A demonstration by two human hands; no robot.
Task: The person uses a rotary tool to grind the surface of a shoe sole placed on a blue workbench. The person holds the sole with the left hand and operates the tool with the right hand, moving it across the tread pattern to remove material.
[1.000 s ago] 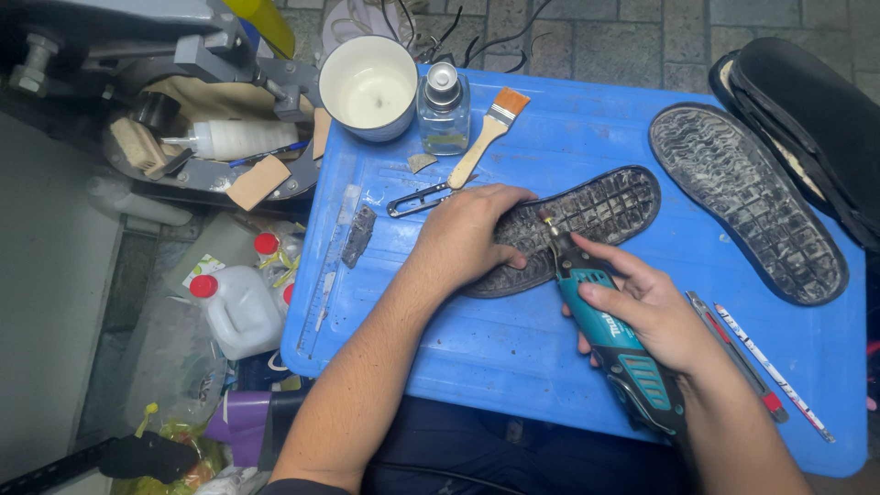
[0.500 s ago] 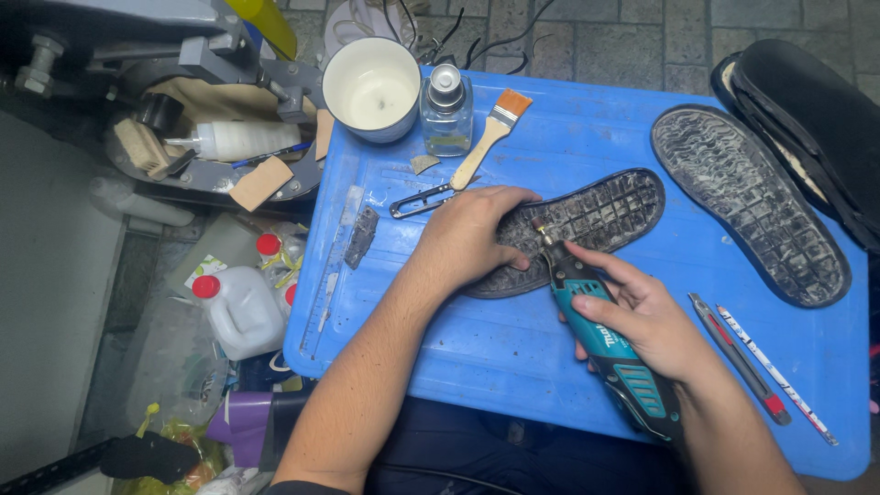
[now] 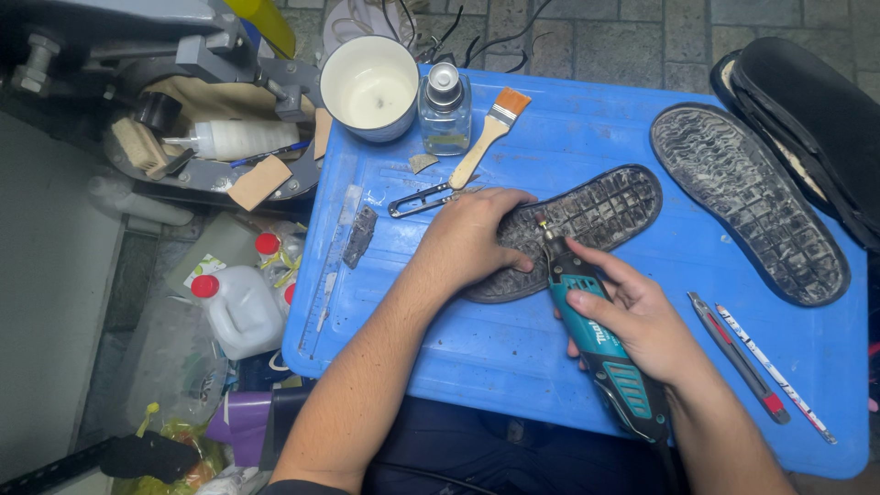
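Sole [image 3: 596, 215] on table [image 3: 513, 348], second sole [image 3: 747, 202] right, cup [image 3: 369, 87] behind.

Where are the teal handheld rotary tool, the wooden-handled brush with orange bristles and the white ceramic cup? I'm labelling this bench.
teal handheld rotary tool [image 3: 600, 353], head view, on its body.
wooden-handled brush with orange bristles [image 3: 477, 154], head view, mid-handle.
white ceramic cup [image 3: 344, 64], head view, left rim.
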